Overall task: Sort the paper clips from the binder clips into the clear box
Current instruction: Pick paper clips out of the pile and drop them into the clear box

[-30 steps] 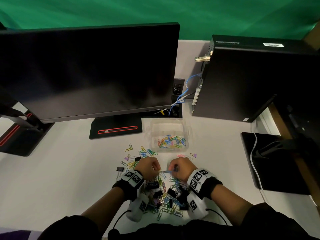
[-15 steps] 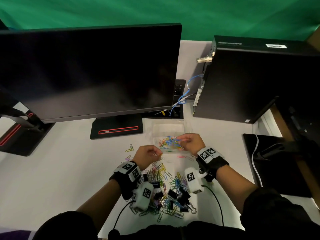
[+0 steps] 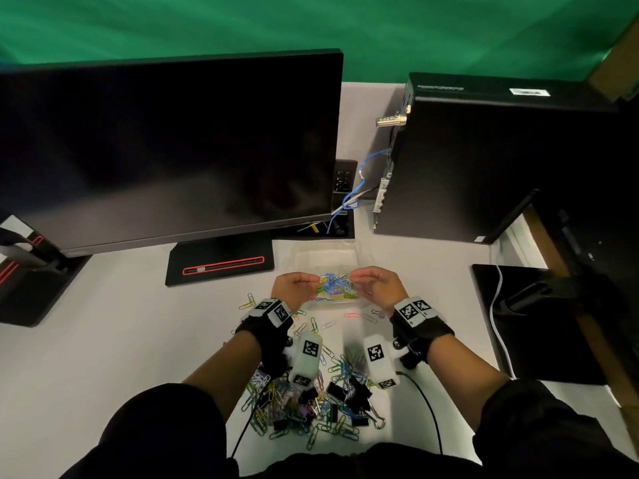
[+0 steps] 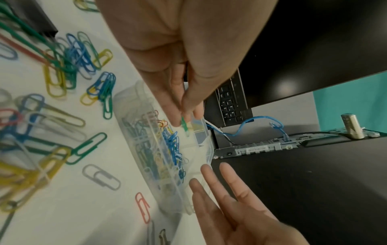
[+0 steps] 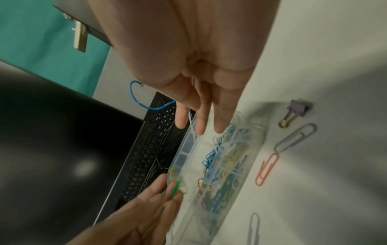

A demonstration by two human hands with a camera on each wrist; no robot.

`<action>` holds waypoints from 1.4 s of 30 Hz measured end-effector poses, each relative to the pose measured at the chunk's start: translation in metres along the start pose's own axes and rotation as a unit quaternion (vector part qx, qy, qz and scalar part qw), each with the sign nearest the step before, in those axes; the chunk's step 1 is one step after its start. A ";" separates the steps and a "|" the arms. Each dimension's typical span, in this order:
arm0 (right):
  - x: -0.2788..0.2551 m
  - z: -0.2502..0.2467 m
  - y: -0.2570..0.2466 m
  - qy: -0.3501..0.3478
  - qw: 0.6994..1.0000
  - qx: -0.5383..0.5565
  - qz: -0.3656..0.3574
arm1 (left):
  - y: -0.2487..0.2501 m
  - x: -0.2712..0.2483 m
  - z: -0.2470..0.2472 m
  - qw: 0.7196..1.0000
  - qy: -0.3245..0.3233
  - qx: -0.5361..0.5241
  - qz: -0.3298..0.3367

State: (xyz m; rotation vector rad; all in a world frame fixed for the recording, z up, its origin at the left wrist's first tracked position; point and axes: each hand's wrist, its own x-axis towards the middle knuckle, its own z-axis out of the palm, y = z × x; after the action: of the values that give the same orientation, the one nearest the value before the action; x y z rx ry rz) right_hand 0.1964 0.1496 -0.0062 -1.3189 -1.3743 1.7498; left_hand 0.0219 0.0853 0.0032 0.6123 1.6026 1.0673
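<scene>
Though piled high, 1 clear box (image 3: pixel 332 262).

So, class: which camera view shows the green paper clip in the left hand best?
The left wrist view: the green paper clip is pinched at the left hand's fingertips over the clear box. The right wrist view blurs it; the head view hides it.

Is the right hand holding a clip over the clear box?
No: the right hand hangs over the clear box with straight fingers, holding nothing.
</scene>
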 end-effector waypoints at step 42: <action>-0.028 0.066 0.043 -0.271 0.795 -0.531 -0.110 | -0.055 -0.061 -0.047 0.852 -0.065 0.516 0.058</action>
State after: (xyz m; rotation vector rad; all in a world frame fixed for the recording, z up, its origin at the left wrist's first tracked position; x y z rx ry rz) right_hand 0.1526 0.0854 -0.0365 -1.0244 -2.9750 1.1790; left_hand 0.0032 -0.0061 -0.0131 1.4613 1.9637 0.1259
